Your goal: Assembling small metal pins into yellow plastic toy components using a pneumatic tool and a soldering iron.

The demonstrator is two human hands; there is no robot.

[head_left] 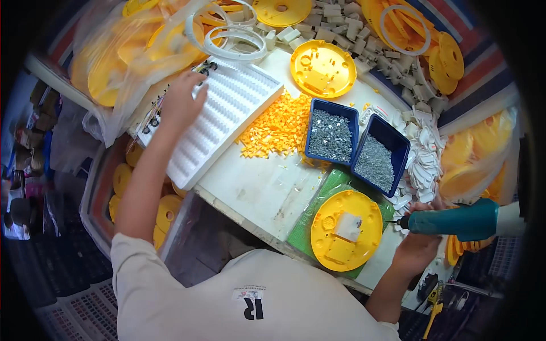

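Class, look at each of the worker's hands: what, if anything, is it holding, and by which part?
The right hand grips the teal electric screwdriver around its body, near the front. The left hand holds nothing visible; it rests on the white ridged tray.

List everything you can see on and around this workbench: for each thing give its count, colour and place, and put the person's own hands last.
white ridged tray: one, white, upper left of the table
loose small parts: a heap, orange-yellow, centre of the table
bins of screws: two, blue with grey screws, right of the heap
yellow disc: one, with a white piece on it, on the green mat at the near edge
second yellow disc: one, far side of the table
white rings: several, top left
electric screwdriver: one, teal, at right
left hand: on the tray's left end
right hand: beneath the screwdriver, grip unclear
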